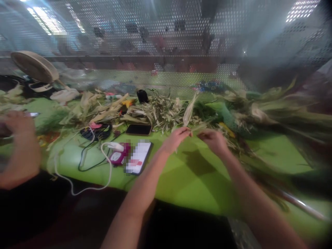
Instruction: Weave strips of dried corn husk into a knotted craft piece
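Observation:
My left hand [176, 138] is closed in a pinch on the base of a pale dried leaf strip [188, 112] that stands up from my fingers. My right hand [214, 140] is just to the right, fingers curled toward the same strip, close to touching the left fingertips; motion blur hides what it grips. Both hands hover above the green tabletop [192, 173], in front of a heap of dried leaves and husks [158, 110].
A dark phone [138, 129], a lit phone [138, 157], a pink device [118, 155] with a white cable [85, 188] and black cords [94, 133] lie left of my hands. Another person's arm [22, 148] is at far left. A fan [35, 65] and perforated screen [166, 41] stand behind. Long stalks [280, 110] pile at right.

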A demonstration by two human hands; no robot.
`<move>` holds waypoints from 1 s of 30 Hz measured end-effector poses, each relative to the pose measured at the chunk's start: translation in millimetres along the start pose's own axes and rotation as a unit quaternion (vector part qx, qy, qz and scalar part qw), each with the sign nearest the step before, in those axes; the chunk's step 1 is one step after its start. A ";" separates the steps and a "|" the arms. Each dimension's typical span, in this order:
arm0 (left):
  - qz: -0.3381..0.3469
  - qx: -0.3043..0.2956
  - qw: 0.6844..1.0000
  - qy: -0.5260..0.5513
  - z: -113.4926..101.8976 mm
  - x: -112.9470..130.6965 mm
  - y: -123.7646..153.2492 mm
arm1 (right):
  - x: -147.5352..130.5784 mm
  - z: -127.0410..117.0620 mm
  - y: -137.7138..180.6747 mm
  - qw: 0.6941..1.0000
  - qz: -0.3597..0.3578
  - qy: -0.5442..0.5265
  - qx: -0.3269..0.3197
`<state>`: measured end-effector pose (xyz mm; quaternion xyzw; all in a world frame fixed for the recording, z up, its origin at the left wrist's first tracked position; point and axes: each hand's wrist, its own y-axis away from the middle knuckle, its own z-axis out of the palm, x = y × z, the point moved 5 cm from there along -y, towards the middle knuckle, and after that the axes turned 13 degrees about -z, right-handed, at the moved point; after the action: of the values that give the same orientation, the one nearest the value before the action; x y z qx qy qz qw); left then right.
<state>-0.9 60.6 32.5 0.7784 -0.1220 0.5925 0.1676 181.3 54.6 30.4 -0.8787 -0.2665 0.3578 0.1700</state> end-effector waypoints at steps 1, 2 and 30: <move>-0.025 0.046 0.999 0.012 -4.9 -5.8 -3.3 | -6.9 3.5 0.6 1.000 -0.014 0.013 -0.012; -0.045 0.095 0.994 0.004 -9.3 -10.7 -5.8 | -14.8 6.9 1.6 0.999 -0.030 0.025 -0.023; 0.001 0.182 0.955 -0.236 1.3 -8.8 -5.9 | -46.8 9.9 6.8 0.987 -0.128 0.083 -0.050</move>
<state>0.2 65.4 23.0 0.9133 -0.0486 0.4043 -0.0109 148.4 22.6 45.5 -0.8713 -0.3792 0.2453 0.1919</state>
